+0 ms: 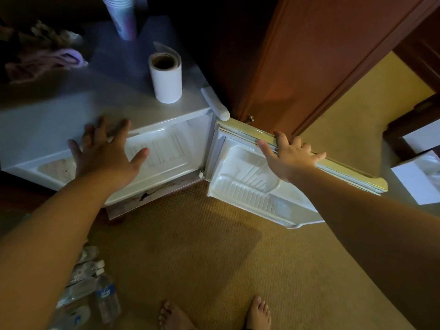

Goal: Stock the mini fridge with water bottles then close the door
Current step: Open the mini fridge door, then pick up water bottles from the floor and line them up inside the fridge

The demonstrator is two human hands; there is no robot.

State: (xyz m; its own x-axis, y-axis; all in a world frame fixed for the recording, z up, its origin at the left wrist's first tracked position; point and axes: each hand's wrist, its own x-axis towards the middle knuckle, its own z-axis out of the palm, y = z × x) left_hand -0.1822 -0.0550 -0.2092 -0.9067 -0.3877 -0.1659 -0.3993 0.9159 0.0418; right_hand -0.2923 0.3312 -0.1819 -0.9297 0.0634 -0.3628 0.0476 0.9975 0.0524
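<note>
A white mini fridge (54,125) stands on the floor with its door (252,186) swung wide open to the right. My left hand (107,153) hovers with spread fingers over the fridge's open front edge, holding nothing. My right hand (289,156) rests on the top edge of the open door, fingers curled over it. Several clear water bottles (95,287) with blue labels lie on the carpet at the lower left, beside my left forearm. The fridge's inside is mostly hidden from this angle.
A toilet paper roll (166,77) and a stack of cups (122,15) stand on the fridge top, with purple cloth (69,58) at the left. A wooden door (321,55) stands behind the fridge door. White boxes (416,182) sit at the right. My bare feet (214,315) stand on tan carpet.
</note>
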